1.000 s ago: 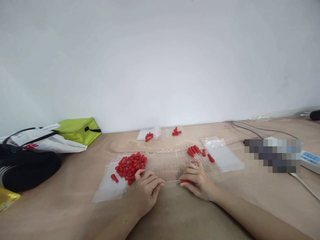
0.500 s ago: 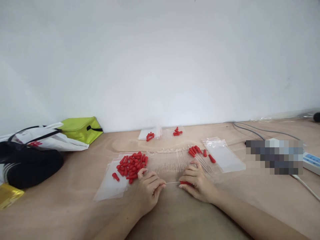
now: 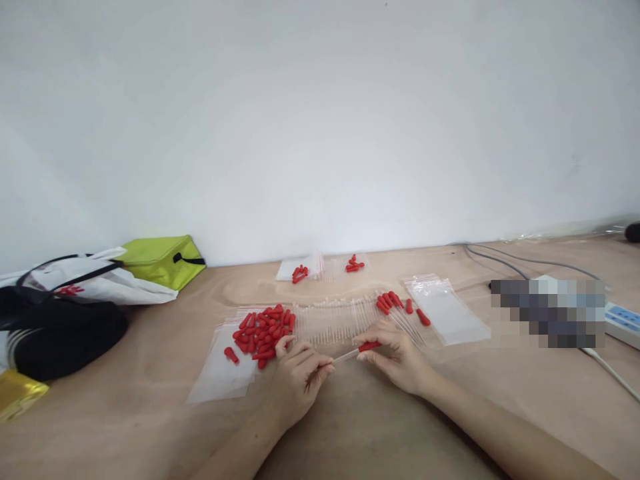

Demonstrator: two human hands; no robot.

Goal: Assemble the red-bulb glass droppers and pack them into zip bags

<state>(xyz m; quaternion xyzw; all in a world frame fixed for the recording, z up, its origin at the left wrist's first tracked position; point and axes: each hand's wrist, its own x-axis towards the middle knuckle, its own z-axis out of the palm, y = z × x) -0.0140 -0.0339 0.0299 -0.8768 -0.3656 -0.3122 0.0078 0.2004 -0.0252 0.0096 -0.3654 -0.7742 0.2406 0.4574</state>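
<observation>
Between my two hands runs a thin clear dropper tube (image 3: 346, 357), tilted up toward the right. My left hand (image 3: 301, 373) pinches its left end between thumb and fingers. A red rubber bulb (image 3: 369, 346) sits at the tube's right end, closed in the fingers of my right hand (image 3: 393, 353), which partly hide it. Left of my left hand lies a heap of red bulbs (image 3: 260, 330) on clear zip bags (image 3: 220, 373). Just beyond my hands is a row of clear tubes (image 3: 333, 321). Several droppers with bulbs fitted (image 3: 390, 301) lie beside that row.
Another stack of clear zip bags (image 3: 450, 313) lies on the right. Farther back are small packs with red bulbs (image 3: 300, 273). At left stand a lime-green bag (image 3: 163, 257) and a black cap (image 3: 70, 337). A power strip (image 3: 623, 323) and cables are at right.
My right hand has moved slightly up and turned, so the bulb end of the dropper now points up to the right. The left hand has barely moved.
</observation>
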